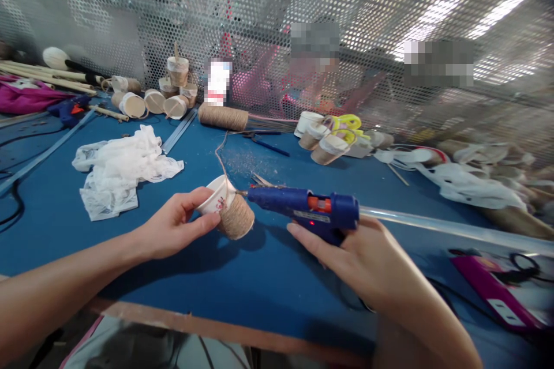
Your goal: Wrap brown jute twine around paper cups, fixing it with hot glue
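My left hand grips a white paper cup lying on its side, its lower half wrapped in brown twine. A loose strand of twine runs from the cup back to a twine spool further up the table. My right hand is closed on a blue hot glue gun with an orange trigger. The gun's nozzle touches the cup where the twine wrap ends. A clear glue stick juts out of the gun's back toward the right.
On the blue table lie crumpled white plastic, several twine-wrapped cups at the back left, more cups with yellow scissors at the centre right, white bags, and a pink box. Perforated mesh closes the back.
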Demonstrator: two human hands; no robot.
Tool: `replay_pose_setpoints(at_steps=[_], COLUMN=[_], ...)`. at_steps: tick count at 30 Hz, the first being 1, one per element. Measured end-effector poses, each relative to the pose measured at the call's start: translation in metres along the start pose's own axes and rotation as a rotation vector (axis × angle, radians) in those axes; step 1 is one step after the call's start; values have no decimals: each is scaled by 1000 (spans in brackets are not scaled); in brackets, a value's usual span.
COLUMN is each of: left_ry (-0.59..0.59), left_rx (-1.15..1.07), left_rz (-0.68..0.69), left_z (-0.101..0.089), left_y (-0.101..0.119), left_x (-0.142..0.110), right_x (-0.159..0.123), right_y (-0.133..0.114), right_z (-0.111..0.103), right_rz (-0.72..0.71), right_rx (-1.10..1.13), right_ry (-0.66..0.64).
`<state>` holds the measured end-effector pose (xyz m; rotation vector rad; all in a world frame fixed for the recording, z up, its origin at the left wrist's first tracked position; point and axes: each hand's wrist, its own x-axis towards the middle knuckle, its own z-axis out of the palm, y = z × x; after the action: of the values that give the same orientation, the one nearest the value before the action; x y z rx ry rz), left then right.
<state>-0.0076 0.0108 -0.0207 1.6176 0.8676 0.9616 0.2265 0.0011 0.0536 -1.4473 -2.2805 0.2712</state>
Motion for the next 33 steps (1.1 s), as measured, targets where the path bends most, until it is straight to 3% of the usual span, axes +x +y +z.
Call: replay_pose_setpoints(at_steps=[11, 26, 33], left_ry=[22, 28, 34], left_rx=[8, 86, 30], left_rz=[-77, 57, 22], left_z=[-2, 1, 0], left_y=[3, 9, 3], left_x=[1, -1, 0], right_x=[-13, -2, -3], right_y=[-3, 4, 2], right_z=[7, 0, -1], right_rz=[45, 35, 28], right_rx=[186, 11, 31], right_ry=[-48, -43, -33])
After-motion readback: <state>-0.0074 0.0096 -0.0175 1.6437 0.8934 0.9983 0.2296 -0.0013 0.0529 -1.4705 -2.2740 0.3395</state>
